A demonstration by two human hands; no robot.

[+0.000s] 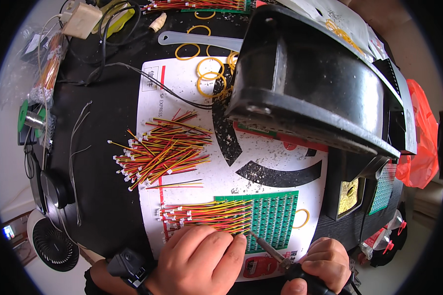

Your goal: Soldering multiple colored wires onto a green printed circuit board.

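My right hand point(325, 265) grips a soldering iron point(267, 247) by its black handle. The iron's tip meets the wire ends on a green circuit board point(275, 216) divided into many small units. Fingers curled, my left hand point(199, 258) presses at the board's lower left edge and pinches a wire lead close to the tip; its fingers hide part of that lead. Rows of red, yellow and black wire leads point(206, 210) with white connectors stretch leftward from the board. Above them lies a loose pile of similar wire leads point(165, 152).
A large black fan-like housing point(315, 73) overhangs the upper right. Yellow rubber bands point(210, 69) lie beside a translucent strip point(199, 40). Brass wool point(349, 197) sits in a holder at right, near another green board point(383, 189). A solder spool point(33, 119) and small fan point(55, 246) stand left.
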